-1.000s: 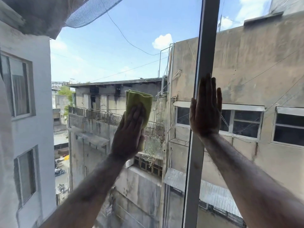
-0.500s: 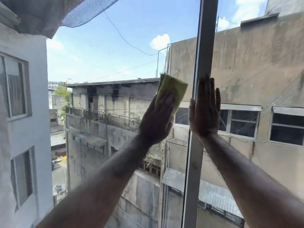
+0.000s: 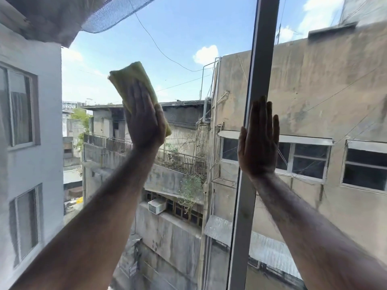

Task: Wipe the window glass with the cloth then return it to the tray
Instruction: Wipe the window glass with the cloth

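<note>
A folded yellow-green cloth is pressed flat against the window glass by my left hand, which lies over the cloth's lower part with fingers together and tilted up-left. My right hand rests flat and open on the glass, partly over the vertical grey window frame, holding nothing. The tray is not in view.
The grey frame post divides the left pane from the right pane. Through the glass I see concrete buildings, a railed balcony, cables and sky. Dark netting hangs at the top left outside.
My left hand has swept the cloth right toward the frame, then back left and upward, and it now tilts left. My right hand has stayed in place on the glass.
</note>
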A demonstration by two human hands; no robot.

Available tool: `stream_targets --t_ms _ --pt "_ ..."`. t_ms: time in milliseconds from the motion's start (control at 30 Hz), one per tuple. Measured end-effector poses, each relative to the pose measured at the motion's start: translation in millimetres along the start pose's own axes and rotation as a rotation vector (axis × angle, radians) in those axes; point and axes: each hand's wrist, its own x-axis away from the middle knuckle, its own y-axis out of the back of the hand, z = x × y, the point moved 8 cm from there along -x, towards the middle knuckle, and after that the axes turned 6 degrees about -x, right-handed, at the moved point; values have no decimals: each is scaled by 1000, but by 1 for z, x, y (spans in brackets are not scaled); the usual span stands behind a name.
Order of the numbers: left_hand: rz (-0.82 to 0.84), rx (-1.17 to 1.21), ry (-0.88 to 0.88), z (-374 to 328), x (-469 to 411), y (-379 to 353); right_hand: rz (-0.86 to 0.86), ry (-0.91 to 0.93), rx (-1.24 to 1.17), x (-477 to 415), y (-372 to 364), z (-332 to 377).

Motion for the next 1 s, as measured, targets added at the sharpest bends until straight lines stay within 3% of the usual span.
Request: stream_targets --t_ms 133,233,300,467,633,767,867,1000 --pt "54 -19 -489 -72 48 -24 2 0 -2 0 2 -1" --pt "147 -83 -744 -62 122 -39 6 6 -6 0 3 1" --pt "193 -119 -718 -22 149 -37 5 2 -17 0 3 2" --pt "181 -92 -218 75 110 -5 8 -3 -17 1 3 3" --pt "34 0 83 33 -5 2 3 -2 -14 1 1 2" --pt "1 -55 -78 -40 -21 -14 -23 12 -26 1 0 -1" --pt "32 -44 -285 -78 22 -31 -23 13 -17 1 -1 -1" --pt "96 -98 -393 -78 96 -44 -17 12 -16 1 0 -1"
